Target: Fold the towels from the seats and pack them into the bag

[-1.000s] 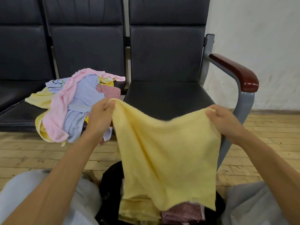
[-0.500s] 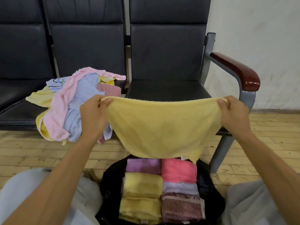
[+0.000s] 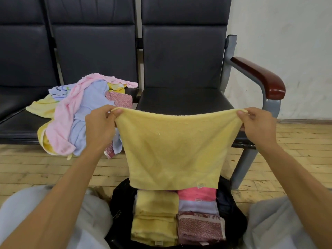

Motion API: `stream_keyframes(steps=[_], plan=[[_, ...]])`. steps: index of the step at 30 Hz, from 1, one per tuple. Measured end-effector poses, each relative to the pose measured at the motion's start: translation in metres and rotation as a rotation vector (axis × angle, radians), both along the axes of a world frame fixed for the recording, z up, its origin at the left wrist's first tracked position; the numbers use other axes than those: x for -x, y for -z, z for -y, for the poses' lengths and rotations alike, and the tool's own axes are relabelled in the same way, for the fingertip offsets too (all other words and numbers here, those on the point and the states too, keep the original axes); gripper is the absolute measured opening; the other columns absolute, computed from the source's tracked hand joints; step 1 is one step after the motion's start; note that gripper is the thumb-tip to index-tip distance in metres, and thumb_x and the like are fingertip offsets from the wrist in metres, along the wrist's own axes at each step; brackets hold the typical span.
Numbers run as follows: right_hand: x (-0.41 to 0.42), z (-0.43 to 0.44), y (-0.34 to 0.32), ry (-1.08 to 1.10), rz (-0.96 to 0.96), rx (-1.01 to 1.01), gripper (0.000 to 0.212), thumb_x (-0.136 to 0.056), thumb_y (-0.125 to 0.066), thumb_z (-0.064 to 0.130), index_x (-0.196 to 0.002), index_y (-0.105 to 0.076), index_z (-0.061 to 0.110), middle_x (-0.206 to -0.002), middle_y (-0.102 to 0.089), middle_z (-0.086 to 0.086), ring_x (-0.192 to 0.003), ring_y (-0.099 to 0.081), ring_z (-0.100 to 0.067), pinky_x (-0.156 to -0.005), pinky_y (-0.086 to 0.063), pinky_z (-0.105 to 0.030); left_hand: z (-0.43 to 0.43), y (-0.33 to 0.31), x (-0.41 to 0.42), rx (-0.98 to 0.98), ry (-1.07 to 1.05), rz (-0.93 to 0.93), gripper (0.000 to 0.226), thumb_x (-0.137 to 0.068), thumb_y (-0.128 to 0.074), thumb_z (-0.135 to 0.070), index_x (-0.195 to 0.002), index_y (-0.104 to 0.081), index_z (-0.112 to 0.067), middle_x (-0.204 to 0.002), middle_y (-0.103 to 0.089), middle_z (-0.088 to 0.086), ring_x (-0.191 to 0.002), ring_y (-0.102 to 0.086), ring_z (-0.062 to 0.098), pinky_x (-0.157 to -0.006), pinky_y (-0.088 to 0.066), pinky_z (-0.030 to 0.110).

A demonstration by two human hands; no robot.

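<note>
The left hand (image 3: 99,126) and the right hand (image 3: 258,126) are each pinching 1 top corner of the yellow towel (image 3: 172,150), thumb and fingers clamped on the cloth. Over the last second the towel is going from a slack, sagging drape to a sheet pulled straight along its top edge. It is now hanging flat and square in front of the end seat (image 3: 183,99), its lower edge just above the back of the black bag (image 3: 122,203). That is suggesting it is spread and ready for folding. Folded towels (image 3: 156,212) are sitting in 2 rows inside the bag, while the loose pile (image 3: 77,114) is waiting on the next seat
</note>
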State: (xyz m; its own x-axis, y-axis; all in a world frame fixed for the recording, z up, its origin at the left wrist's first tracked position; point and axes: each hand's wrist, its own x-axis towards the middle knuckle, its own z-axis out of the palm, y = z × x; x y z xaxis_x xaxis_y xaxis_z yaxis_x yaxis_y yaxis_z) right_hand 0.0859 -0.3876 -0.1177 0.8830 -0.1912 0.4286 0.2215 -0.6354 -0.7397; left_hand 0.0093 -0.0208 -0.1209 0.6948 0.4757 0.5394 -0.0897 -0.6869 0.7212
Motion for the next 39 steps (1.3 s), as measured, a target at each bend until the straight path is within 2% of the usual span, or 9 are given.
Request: stream_keyframes(steps=[3,7,11,17,22,26,31,36,39], plan=[[-0.001,-0.001,-0.002,-0.03,-0.125,-0.282,0.021,-0.093,-0.065,0.026,-0.107,-0.07,0.011,-0.093,-0.067,-0.002,-0.093,-0.066,-0.022,-0.088,-0.057,-0.042,-0.001,-0.001,-0.001,0.146,0.026,-0.027,0.012,-0.094,-0.06,-0.024,-0.088,-0.067,-0.017,-0.073,-0.066,0.007,-0.068,-0.063,0.03,-0.075,-0.055,0.049],[0.001,-0.001,-0.002,-0.081,-0.237,-0.514,0.009,-0.091,-0.067,0.015,-0.1,-0.069,0.013,-0.099,-0.067,-0.003,-0.098,-0.065,-0.02,-0.087,-0.057,-0.037,-0.005,0.001,-0.003,0.374,0.093,-0.06,0.005,-0.091,-0.066,-0.017,-0.091,-0.069,-0.02,-0.085,-0.07,0.003,-0.087,-0.066,0.024,-0.085,-0.056,0.045],[-0.001,0.0,-0.001,-0.07,-0.24,-0.544,0.014,-0.092,-0.066,0.014,-0.104,-0.069,0.011,-0.108,-0.065,-0.005,-0.104,-0.063,-0.022,-0.085,-0.057,-0.034,-0.005,0.005,-0.006,0.332,0.067,-0.06,0.011,-0.09,-0.067,-0.017,-0.099,-0.072,-0.017,-0.089,-0.069,0.005,-0.079,-0.063,0.014,-0.066,-0.05,0.027],[-0.003,0.004,-0.001,-0.089,-0.238,-0.527,0.014,-0.091,-0.066,0.012,-0.103,-0.073,0.013,-0.115,-0.065,-0.005,-0.111,-0.059,-0.022,-0.086,-0.054,-0.03,-0.006,0.004,-0.006,0.382,0.092,-0.068,0.013,-0.088,-0.069,-0.022,-0.1,-0.072,-0.017,-0.092,-0.07,0.002,-0.093,-0.064,0.018,-0.088,-0.055,0.041],[-0.005,0.006,-0.001,-0.06,-0.221,-0.394,0.027,-0.085,-0.074,0.013,-0.112,-0.073,0.016,-0.118,-0.064,-0.002,-0.11,-0.057,-0.022,-0.096,-0.052,-0.035,-0.006,0.002,-0.004,0.277,0.188,-0.156,0.026,-0.087,-0.069,-0.013,-0.113,-0.069,-0.008,-0.097,-0.065,0.009,-0.087,-0.058,0.016,-0.078,-0.049,0.023],[-0.003,0.008,0.001,-0.026,-0.138,-0.123,0.034,-0.081,-0.077,0.017,-0.115,-0.072,0.016,-0.106,-0.068,-0.002,-0.081,-0.057,-0.003,-0.072,-0.044,-0.016,-0.004,0.003,-0.002,0.04,0.09,-0.208,0.03,-0.084,-0.072,-0.009,-0.114,-0.07,-0.012,-0.085,-0.061,0.004,-0.068,-0.051,0.009,-0.074,-0.041,0.024],[-0.001,0.005,0.003,0.028,-0.022,0.118,0.023,-0.086,-0.073,0.023,-0.106,-0.074,0.011,-0.09,-0.07,-0.003,-0.064,-0.054,0.001,-0.065,-0.037,-0.01,0.001,0.002,-0.004,-0.074,-0.022,-0.112,0.019,-0.087,-0.069,-0.013,-0.104,-0.075,-0.009,-0.1,-0.071,0.007,-0.083,-0.051,0.014,-0.077,-0.034,0.021],[-0.002,-0.002,0.002,0.083,0.052,0.108,0.021,-0.093,-0.064,0.018,-0.109,-0.073,0.006,-0.101,-0.069,-0.009,-0.081,-0.055,-0.011,-0.082,-0.043,-0.022,0.003,0.002,-0.006,-0.051,-0.085,-0.047,0.02,-0.086,-0.071,-0.023,-0.099,-0.076,-0.009,-0.095,-0.071,0.007,-0.082,-0.054,0.014,-0.073,-0.032,0.019],[-0.004,-0.007,0.001,0.088,0.031,0.044,0.017,-0.098,-0.056,0.019,-0.11,-0.064,0.008,-0.097,-0.06,-0.002,-0.086,-0.062,-0.019,-0.081,-0.053,-0.031,0.004,0.003,-0.005,-0.028,-0.074,-0.037,0.019,-0.084,-0.072,-0.026,-0.096,-0.076,-0.012,-0.101,-0.069,0.006,-0.091,-0.056,0.017,-0.08,-0.038,0.023]])
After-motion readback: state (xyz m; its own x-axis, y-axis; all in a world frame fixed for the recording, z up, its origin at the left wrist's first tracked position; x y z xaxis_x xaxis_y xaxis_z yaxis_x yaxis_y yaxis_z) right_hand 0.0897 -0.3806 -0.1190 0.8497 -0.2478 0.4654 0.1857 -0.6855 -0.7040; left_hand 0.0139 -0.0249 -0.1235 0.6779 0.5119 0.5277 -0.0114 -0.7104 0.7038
